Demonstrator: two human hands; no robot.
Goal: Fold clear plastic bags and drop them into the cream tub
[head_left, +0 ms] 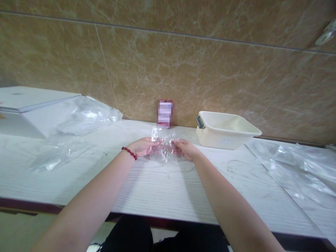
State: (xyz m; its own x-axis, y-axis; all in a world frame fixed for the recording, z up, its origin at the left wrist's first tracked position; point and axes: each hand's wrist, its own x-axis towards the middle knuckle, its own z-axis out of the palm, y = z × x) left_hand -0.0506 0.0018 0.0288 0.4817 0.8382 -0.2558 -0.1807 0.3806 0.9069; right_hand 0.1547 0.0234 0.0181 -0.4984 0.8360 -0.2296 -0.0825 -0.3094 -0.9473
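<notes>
A small clear plastic bag is stretched between my two hands, just above the middle of the white wood-grain table. My left hand, with a red bead bracelet at its wrist, grips the bag's left side between thumb and fingers. On the right side, my right hand pinches the bag, its fingertips pressed together. Some of the fingers show through or behind the crinkled plastic. I cannot make out anything inside the bag. Right behind it, a phone-like card with a blurred face leans upright against the wall.
A cream plastic tub with a grey handle stands right of my hands by the marbled wall. At the left are a white box and loose clear bags. More clear plastic sheeting lies at the right. The table's front edge runs near my legs.
</notes>
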